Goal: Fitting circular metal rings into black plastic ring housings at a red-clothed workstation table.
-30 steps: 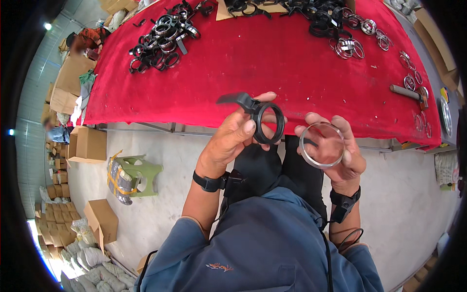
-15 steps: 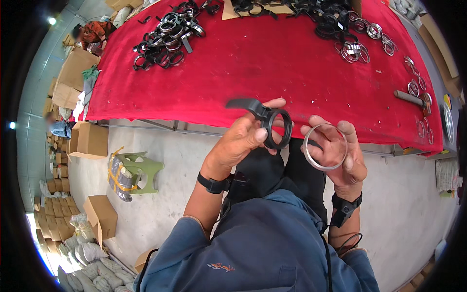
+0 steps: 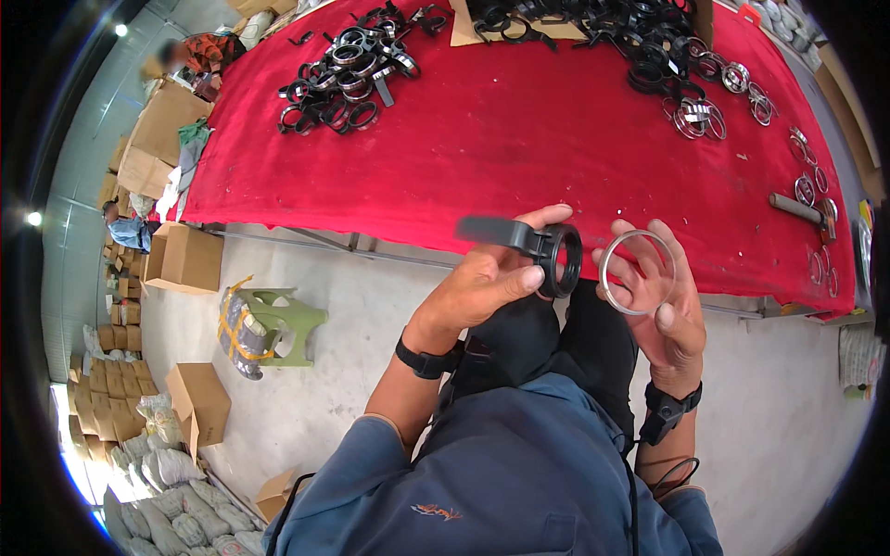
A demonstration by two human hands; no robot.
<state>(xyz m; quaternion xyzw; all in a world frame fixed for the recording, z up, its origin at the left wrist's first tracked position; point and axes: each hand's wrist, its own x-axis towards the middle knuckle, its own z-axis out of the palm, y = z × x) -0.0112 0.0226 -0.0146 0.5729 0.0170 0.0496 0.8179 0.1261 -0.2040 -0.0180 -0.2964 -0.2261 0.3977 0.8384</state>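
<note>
My left hand point(image 3: 487, 287) grips a black ring with a flat handle point(image 3: 560, 261); the handle sticks out leftward and is blurred. Thumb and fingers close on the ring's left side. A thin silver metal ring point(image 3: 607, 285) stands on edge in my right hand point(image 3: 681, 324), held between thumb and fingers. The two rings face each other a small gap apart, in front of the near edge of the red-covered table point(image 3: 445, 167). On that table lie a pile of black ring parts with silver inside point(image 3: 348, 69) at the left and loose silver rings point(image 3: 695, 119) at the right.
More black ring parts point(image 3: 649, 42) spill from a cardboard box at the back. A hammer point(image 3: 799, 208) lies at the right edge. On the floor at left are a green stool point(image 3: 292, 324) with a wrapped bundle and open cartons point(image 3: 190, 258). Two people are far left.
Table and floor have shifted slightly in the picture as the head view moved. Both hands still hold their rings, with the black ring now turned more edge-on and nearer the silver one.
</note>
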